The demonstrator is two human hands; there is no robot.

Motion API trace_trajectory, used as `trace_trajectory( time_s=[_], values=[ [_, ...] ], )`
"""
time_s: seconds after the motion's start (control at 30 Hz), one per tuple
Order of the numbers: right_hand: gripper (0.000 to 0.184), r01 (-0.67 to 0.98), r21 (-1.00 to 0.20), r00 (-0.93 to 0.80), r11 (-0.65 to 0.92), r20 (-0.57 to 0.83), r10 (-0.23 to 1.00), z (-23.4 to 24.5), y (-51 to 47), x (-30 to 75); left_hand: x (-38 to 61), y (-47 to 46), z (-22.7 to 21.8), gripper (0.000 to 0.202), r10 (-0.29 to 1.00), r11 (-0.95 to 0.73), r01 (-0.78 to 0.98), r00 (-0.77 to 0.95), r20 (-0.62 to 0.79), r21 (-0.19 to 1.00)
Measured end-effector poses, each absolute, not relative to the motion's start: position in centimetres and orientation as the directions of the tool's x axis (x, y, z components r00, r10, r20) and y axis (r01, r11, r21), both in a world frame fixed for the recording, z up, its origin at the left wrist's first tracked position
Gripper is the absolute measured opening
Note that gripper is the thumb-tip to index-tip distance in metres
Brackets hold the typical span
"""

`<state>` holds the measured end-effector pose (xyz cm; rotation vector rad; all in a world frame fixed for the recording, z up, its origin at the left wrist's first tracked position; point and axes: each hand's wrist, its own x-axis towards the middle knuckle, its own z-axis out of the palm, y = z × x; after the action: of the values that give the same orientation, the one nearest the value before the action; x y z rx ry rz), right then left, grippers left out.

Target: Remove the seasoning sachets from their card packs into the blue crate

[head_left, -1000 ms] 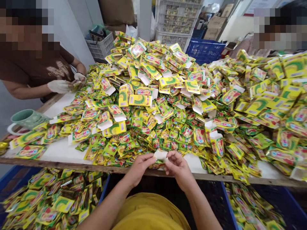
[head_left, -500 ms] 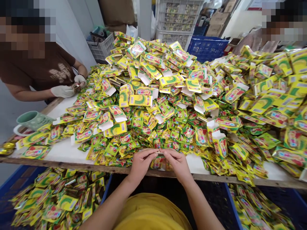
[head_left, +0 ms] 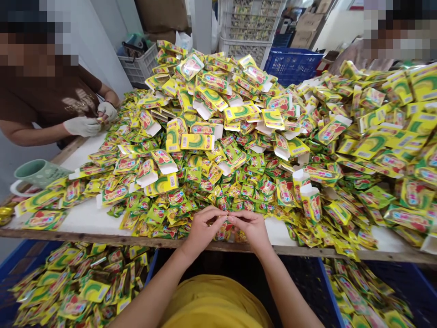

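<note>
At the table's near edge, my left hand (head_left: 205, 226) and my right hand (head_left: 250, 227) meet, thumbs and forefingers pinched tip to tip. Between them they hold what looks like a small printed box (head_left: 223, 232) in yellow, green and red. My fingers cover most of its upper edge. Just beyond my fingertips lies a heap of small green and yellow sachets (head_left: 235, 191). Open yellow boxes (head_left: 197, 142) with white flaps are piled over the sachets behind.
Blue crates (head_left: 150, 269) below the table edge hold more packets (head_left: 78, 287). A green mug (head_left: 41, 173) stands at the left. A co-worker in white gloves (head_left: 82, 126) handles something small there; another person sits far right. Stacked crates (head_left: 249, 23) stand behind.
My fingertips have drawn closer together over the box, and the pale edge between my thumbs is now mostly covered. The view has shifted slightly. At left, the co-worker's gloved hands have moved a little.
</note>
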<state>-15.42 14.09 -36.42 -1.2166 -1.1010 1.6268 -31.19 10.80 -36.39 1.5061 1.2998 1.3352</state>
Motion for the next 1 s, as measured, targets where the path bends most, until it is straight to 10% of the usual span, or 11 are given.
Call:
trace_trajectory(
  time_s=[0.6, 0.8, 1.0],
  values=[
    [0.021, 0.258, -0.881, -0.336, 0.396, 0.303, 0.892, -37.5, 11.1, -14.5, -32.3, 8.8, -38.4, 0.023, 0.916, -0.4, 0.275, 0.085, 0.392, 0.874],
    [0.015, 0.461, -0.866, -0.115, 0.195, 0.159, 0.981, -37.9, 12.3, -9.9, -31.7, 9.1, -38.4, 0.025, 0.924, -0.382, 0.318, 0.13, 0.359, 0.868],
    [0.022, 0.847, -0.512, -0.163, 0.142, 0.003, 0.987, -38.7, 11.9, -9.2, -30.7, 9.2, -38.3, 0.023, 0.911, -0.412, 0.306, 0.174, 0.375, 0.858]
  ],
)
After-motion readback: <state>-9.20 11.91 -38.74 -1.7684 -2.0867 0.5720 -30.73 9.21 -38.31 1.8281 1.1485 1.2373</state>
